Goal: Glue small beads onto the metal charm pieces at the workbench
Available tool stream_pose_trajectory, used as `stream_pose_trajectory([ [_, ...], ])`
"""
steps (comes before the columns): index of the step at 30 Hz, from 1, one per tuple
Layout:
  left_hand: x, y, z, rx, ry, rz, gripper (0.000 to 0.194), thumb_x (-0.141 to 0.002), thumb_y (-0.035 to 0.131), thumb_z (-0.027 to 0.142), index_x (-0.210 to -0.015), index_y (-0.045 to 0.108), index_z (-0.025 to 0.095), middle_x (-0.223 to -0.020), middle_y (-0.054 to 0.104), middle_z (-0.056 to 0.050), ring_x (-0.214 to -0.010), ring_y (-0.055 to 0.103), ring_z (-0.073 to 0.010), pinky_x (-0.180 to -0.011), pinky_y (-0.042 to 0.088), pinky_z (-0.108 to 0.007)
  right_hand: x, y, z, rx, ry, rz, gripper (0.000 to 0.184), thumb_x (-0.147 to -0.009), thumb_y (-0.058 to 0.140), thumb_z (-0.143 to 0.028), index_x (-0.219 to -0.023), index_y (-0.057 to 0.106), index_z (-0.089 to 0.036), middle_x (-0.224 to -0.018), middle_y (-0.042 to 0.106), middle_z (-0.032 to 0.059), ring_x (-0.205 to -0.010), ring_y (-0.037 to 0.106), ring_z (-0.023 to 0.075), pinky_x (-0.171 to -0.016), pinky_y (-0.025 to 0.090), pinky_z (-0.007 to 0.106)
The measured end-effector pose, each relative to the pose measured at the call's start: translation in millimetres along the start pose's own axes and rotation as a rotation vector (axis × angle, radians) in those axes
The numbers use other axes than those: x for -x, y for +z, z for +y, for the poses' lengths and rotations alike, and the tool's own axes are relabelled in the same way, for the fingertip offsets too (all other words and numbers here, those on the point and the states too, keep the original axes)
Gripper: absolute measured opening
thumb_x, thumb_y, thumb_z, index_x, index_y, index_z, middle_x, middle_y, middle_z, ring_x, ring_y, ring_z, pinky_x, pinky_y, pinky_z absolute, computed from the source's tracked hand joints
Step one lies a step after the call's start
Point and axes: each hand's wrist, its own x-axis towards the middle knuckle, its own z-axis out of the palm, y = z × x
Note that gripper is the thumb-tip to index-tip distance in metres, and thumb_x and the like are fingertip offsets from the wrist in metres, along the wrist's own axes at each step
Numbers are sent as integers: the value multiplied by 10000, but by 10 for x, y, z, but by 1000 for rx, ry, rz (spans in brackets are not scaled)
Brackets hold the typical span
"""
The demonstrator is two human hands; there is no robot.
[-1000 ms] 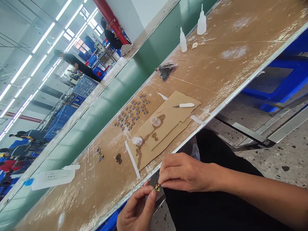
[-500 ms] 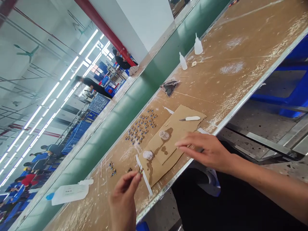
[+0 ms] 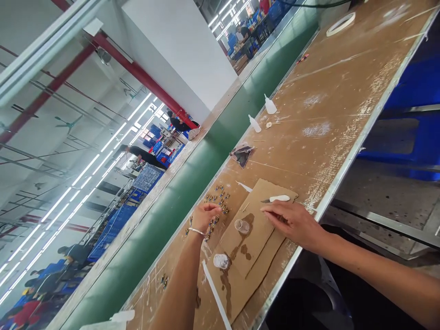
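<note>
- Covering part of the scattered small figures (image 3: 215,198), the left hand (image 3: 203,217) on my remote feed has its thumb and fingertips drawn together; I cannot tell whether they pinch anything.
- At its wrist I see a pale bracelet (image 3: 197,232); blue-and-yellow figures show on both sides of the hand, on the worktable (image 3: 295,146).
- The right hand (image 3: 293,223) is over the cardboard (image 3: 266,190), fingers bent, just nearer to me than the white-handled knife (image 3: 280,198); its grip I cannot make out.
- Between the hands, a clear cup (image 3: 242,226) is on the cardboard beside a wet stain; nearer and to the left is a second cup (image 3: 221,261), whitish.
- Left of the forearm, a smaller group of pieces (image 3: 164,280) lies apart.
- Farther off, I have a dark scrap (image 3: 242,156), two white bottles (image 3: 270,106) and, far right, a tape roll (image 3: 349,20).
</note>
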Motion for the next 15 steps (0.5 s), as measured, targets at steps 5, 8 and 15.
stream_pose_trajectory([
  [5,-305,220,38,-144,12,-101,174,-747,672,274,-668,620,128,-574,589,53,-556,553,-94,-631,466,-273,-15,6,10,46,-50,19,200,-916,399,-185,-925,597,-162,-737,578,23,-648,525,97,-594,399,216],
  [8,-392,296,10,-211,1,-121,212,-812,608,309,-718,610,119,-647,601,37,-601,574,-99,-627,486,-275,-13,18,16,66,-64,32,203,-918,393,-184,-925,595,-160,-759,593,33,-667,537,101,-606,413,216],
  [15,-334,-27,105,-231,5,13,174,-739,674,296,-708,647,127,-623,627,35,-593,575,-106,-647,470,-276,-12,-8,7,87,-37,29,207,-922,389,-188,-915,595,-161,-757,596,26,-668,545,98,-614,416,219],
])
